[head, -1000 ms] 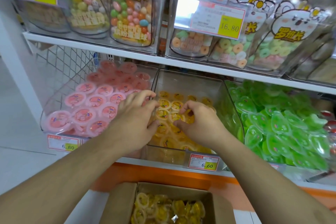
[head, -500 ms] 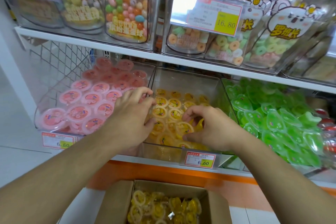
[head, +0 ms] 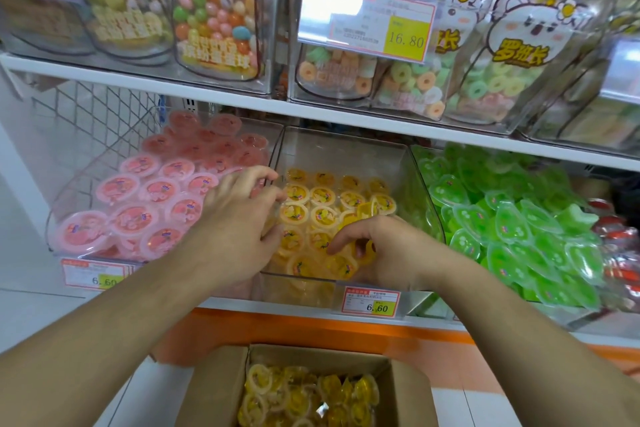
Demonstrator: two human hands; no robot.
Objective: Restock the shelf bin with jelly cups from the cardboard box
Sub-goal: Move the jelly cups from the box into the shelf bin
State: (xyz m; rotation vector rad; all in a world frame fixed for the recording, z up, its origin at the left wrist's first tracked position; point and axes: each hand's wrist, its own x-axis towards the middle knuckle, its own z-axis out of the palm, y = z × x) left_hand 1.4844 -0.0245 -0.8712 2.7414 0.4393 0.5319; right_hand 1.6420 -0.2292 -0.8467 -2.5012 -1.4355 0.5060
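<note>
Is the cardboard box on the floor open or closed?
Open. The cardboard box has its flaps spread outward, and yellow jelly cups are visible inside.

The clear shelf bin (head: 346,149) sits on the lower shelf, about half filled with round yellow jelly cups (head: 323,196) lying mostly lid-up. Below it, the open cardboard box (head: 408,388) holds more yellow cups (head: 304,395), jumbled.

Yellow jelly cups (head: 322,215) with fruit-print lids in my clear shelf bin (head: 346,156), pink jelly cups (head: 156,198) left, green heart-shaped jellies (head: 512,218) right, brown cardboard box (head: 214,388), orange shelf base (head: 346,333), yellow-and-red price tag (head: 372,302)
</note>
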